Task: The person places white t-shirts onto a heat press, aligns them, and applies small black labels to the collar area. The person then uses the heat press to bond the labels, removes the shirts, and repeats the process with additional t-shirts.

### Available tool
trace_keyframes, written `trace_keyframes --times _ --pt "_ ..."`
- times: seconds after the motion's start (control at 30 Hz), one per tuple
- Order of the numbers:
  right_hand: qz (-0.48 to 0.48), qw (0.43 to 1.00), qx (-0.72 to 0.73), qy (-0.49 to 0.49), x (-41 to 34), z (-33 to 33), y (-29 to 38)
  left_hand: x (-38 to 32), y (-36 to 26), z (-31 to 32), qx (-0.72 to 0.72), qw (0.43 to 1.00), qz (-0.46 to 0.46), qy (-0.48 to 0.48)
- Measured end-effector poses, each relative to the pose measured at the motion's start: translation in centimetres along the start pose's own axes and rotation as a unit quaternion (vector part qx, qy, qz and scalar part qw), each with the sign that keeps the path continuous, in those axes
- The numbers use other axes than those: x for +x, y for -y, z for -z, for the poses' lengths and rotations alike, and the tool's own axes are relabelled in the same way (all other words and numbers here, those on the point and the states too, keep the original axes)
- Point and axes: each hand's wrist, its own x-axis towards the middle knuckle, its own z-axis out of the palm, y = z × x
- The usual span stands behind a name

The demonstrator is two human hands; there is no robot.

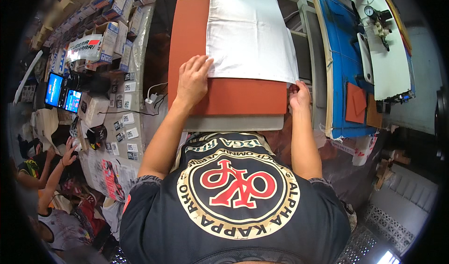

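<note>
A white cloth (250, 32) lies over an orange-red pad (242, 95), its near edge running across the pad. My left hand (193, 80) rests at the cloth's near left corner, fingers bent and close together at its edge. Its thumb is hidden, so whether it pinches the fabric cannot be told. At the near right corner, just beyond the pad's side, my right hand (300, 95) pinches the cloth between thumb and fingers. Beneath the pad, a pale grey platen (235, 123) shows along the front.
To the right stands a blue-covered board (345, 64) bearing small orange-red pads (356, 102), beside a white machine housing (389, 64) with a pressure gauge (369, 10). A left-hand table (138, 85) carries cardboard boxes (105, 36), stickers (129, 118) and a lit phone (63, 92). Other people (66, 225) are at lower left.
</note>
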Motion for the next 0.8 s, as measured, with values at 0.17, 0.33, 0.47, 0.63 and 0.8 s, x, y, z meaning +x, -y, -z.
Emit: trace_keyframes --times 0.17,0.33,0.47,0.63,0.8 --pt "0.172 0.891 -0.411 -0.081 -1.5 -1.6 0.9 -0.9 1.1 -0.2 -0.006 0.998 -0.006 0.055" --pt "0.522 0.464 -0.683 0.215 -8.5 -6.5 -0.1 -2.0 0.7 -0.5 0.067 0.991 -0.029 0.111" --pt "0.435 0.419 -0.742 0.290 -9.9 -5.4 1.0 -3.8 1.3 0.5 0.058 0.989 0.012 0.135" --pt "0.381 0.563 -0.679 0.279 -13.4 -6.5 3.0 -10.6 8.9 5.1 -0.029 0.970 0.199 -0.139" --pt "0.386 0.552 -0.620 0.402 -18.2 -9.5 1.1 -18.5 22.9 14.8 0.181 0.807 0.504 -0.249"
